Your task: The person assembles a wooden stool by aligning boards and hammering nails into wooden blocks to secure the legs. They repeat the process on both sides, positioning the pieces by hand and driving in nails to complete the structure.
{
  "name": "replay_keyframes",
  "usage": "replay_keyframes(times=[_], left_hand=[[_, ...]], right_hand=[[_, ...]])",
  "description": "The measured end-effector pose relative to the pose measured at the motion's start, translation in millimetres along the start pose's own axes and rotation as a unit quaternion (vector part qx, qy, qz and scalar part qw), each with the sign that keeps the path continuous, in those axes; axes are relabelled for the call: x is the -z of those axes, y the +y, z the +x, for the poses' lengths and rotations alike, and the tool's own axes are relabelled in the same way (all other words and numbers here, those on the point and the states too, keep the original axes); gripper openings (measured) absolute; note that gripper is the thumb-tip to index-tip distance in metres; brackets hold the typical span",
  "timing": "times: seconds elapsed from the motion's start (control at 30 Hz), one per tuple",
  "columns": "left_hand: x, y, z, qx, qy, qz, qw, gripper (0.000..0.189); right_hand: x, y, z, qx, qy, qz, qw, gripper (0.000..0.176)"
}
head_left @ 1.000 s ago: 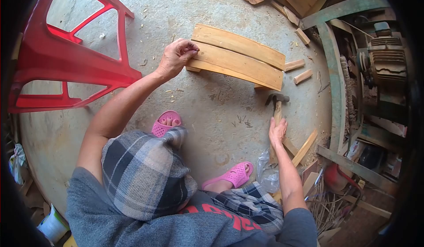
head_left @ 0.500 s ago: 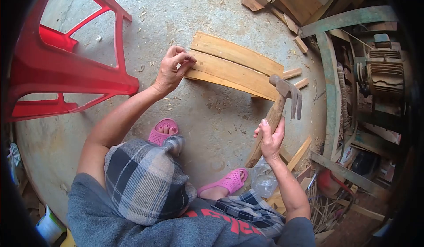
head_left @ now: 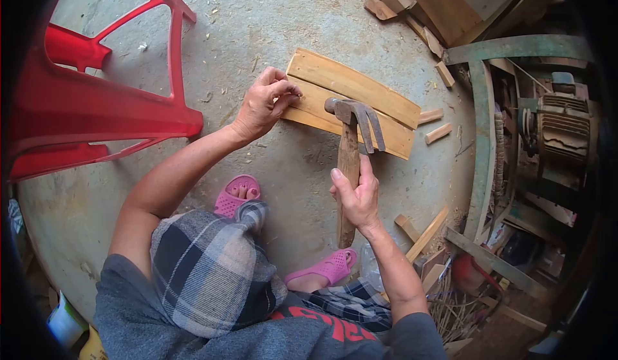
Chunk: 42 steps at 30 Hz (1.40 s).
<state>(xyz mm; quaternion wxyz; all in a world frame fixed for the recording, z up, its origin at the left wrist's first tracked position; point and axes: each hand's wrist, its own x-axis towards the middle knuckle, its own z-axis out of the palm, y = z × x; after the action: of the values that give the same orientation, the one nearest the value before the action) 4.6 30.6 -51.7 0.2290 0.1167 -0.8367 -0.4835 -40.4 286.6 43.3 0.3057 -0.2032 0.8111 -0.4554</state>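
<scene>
Spreading beneath everything, the concrete floor [head_left: 296, 189] held the scene. Red plastic furniture [head_left: 96, 112] stood at the left, and a green metal frame [head_left: 479, 141] with a motor [head_left: 563, 125] at the right. Between them sat the slatted wooden piece [head_left: 362, 89], its two boards running side by side. The hammer [head_left: 348, 151] came next in size, its head appearing over the near board, apart from the left hand [head_left: 262, 104], its claw pointing away from it. The right hand [head_left: 358, 200] grasped the wooden handle, the hammer's head beyond the fingers. The left hand was at the near board's left end, fingertips drawn together; whether they pinched anything or touched the wood, I could not tell. Two short sticks [head_left: 439, 134] lay just beside the piece's right end.
</scene>
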Motion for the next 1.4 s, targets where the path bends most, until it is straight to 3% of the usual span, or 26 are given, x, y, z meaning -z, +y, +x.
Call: replay_keyframes(times=[0.27, 0.33, 0.43, 0.47, 0.5, 0.57, 0.7, 0.8, 0.9, 1.03, 1.1, 1.17, 1.2, 1.23, 1.33, 1.4], left_hand=[[3.9, 10.7, 3.3, 0.004, -0.006, 0.034, 0.999, 0.011], [2.3, 9.4, 3.0, 0.001, -0.003, 0.029, 1.0, 0.011], [2.1, 9.3, 3.1, -0.001, -0.003, 0.034, 0.999, 0.01], [2.2, 7.8, 3.1, -0.004, -0.001, 0.035, 0.999, 0.01], [1.9, 7.1, 2.8, -0.004, 0.003, 0.035, 0.999, 0.01], [-0.1, 4.6, 4.9, -0.006, 0.006, 0.033, 0.999, 0.01], [3.0, 4.6, 1.0, 0.006, -0.006, 0.034, 0.999, 0.009], [1.3, 8.4, 5.1, 0.035, -0.004, -0.001, 0.999, 0.007], [3.1, 11.9, 7.4, 0.037, -0.004, 0.036, 0.999, 0.007], [7.1, 8.7, 0.9, 0.059, -0.047, 0.038, 0.996, 0.012], [6.3, 5.7, 0.6, 0.081, -0.018, -0.071, 0.994, 0.021], [6.3, 10.0, -6.6, 0.075, 0.012, -0.019, 0.997, 0.026], [2.5, 10.3, -10.4, 0.155, 0.052, -0.087, 0.983, 0.027], [-1.2, 9.1, -13.6, 0.232, 0.094, -0.154, 0.956, 0.028], [-13.0, 2.2, -21.7, 0.216, 0.102, -0.156, 0.958, 0.029], [-14.8, 5.6, -23.8, 0.203, 0.12, -0.126, 0.964, 0.03]], right_hand=[[-0.2, -34.1, 12.0, 0.005, -0.028, -0.011, 1.0, 0.044], [-2.8, -43.9, 12.5, 0.126, 0.02, 0.013, 0.992, 0.041], [-8.9, -49.7, 14.9, 0.157, 0.043, -0.025, 0.986, 0.042], [-14.8, -40.5, 19.7, 0.156, 0.038, -0.044, 0.986, 0.043], [-13.5, -39.3, 25.3, 0.064, -0.023, -0.067, 0.995, 0.047], [-15.1, -33.1, 31.8, -0.024, -0.058, -0.058, 0.996, 0.045], [-5.5, -59.5, 25.1, 0.037, -0.01, -0.037, 0.999, 0.045], [-1.9, -58.7, 16.0, 0.15, 0.019, -0.053, 0.987, 0.041], [-10.6, -36.8, 29.2, 0.084, -0.055, -0.141, 0.985, 0.038], [-1.5, -54.2, 22.7, 0.037, -0.034, -0.07, 0.996, 0.04], [2.9, -59.4, 19.1, 0.059, -0.014, -0.066, 0.996, 0.043], [6.6, -53.4, 15.2, 0.189, 0.033, -0.09, 0.977, 0.041], [8.6, -60.3, 11.7, 0.129, -0.012, -0.072, 0.989, 0.043], [7.4, -59.6, 13.9, 0.132, -0.013, -0.071, 0.989, 0.043], [-2.0, -47.4, 22.1, 0.028, -0.032, -0.082, 0.996, 0.04], [-1.8, -51.6, 18.7, 0.041, -0.015, -0.084, 0.996, 0.041]])
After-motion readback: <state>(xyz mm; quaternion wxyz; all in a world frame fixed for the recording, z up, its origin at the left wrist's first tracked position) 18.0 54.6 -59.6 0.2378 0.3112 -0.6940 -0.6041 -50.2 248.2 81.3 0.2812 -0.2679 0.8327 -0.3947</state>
